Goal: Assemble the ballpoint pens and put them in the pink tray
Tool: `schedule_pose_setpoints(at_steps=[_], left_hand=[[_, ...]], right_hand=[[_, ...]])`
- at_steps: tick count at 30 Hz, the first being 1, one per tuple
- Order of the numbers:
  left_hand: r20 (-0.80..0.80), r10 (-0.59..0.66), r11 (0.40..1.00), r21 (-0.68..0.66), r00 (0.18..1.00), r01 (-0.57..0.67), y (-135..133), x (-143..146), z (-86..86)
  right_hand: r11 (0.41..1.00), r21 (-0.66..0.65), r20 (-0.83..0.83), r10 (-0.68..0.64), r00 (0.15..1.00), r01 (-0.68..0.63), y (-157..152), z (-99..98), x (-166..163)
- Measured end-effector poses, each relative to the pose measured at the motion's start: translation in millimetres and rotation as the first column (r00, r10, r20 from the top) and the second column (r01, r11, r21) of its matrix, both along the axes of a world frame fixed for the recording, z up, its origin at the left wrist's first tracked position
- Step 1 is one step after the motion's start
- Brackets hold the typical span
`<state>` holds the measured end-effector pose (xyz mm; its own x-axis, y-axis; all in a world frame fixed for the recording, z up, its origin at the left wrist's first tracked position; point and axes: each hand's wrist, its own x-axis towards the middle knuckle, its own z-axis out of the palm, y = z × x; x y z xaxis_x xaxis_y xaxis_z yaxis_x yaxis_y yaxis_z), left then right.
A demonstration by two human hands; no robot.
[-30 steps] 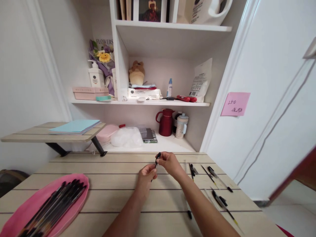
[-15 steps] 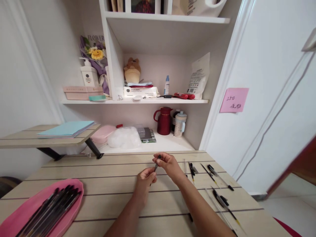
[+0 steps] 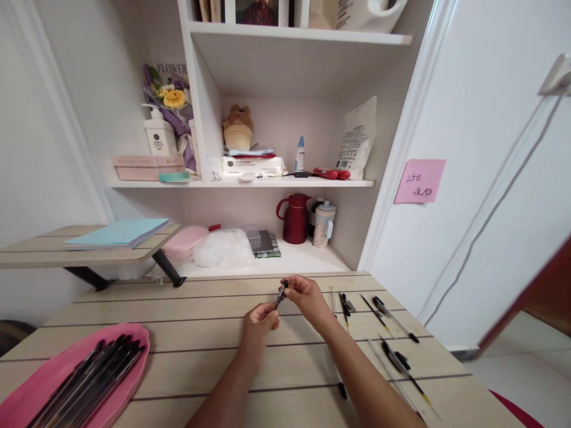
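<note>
Above the middle of the desk, both of my hands are on one black pen (image 3: 281,293), which is tilted with its capped end up and away from me. My left hand (image 3: 259,324) pinches its lower part between thumb and fingers. At the upper end, my right hand (image 3: 307,297) closes its fingertips round the black cap. Its tip is hidden in my left hand. To the right lie pen parts: a dark refill with a yellow end (image 3: 375,312), a clear barrel with black caps (image 3: 395,321), and several more pieces, some partly covered by my right forearm.
A pink tray (image 3: 143,345) with several black pens (image 3: 96,380) stands at the left front. Behind it is a small raised shelf (image 3: 27,255) bearing blue paper (image 3: 118,232). The white shelving (image 3: 289,264) at the back holds a red jug (image 3: 296,220) and a cup (image 3: 324,226).
My right fingers have shifted slightly on the pen, so more of its cap and clip shows. My left hand has moved a little left and down along it.
</note>
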<state>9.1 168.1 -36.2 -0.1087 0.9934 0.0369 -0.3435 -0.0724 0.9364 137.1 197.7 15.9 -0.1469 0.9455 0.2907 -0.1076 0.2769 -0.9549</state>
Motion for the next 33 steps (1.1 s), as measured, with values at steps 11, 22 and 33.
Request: schedule_pose_setpoints(at_steps=[11,22,33], left_hand=[[-0.099,0.002,1.000,0.022,0.995,0.000,-2.1,-0.8,-0.7],[-0.062,-0.017,0.999,0.047,0.998,0.020,0.2,-0.8,-4.1],[-0.108,0.081,0.993,0.089,0.991,-0.071,1.5,-1.3,-4.9]], right_hand=[[0.997,-0.080,0.031,-0.019,0.999,0.022,-11.6,10.8,2.5],[0.998,-0.058,0.081,-0.002,0.997,0.007,-6.4,2.9,-0.7],[0.972,0.034,0.285,-0.232,0.930,0.231,-5.7,-7.1,-6.9]])
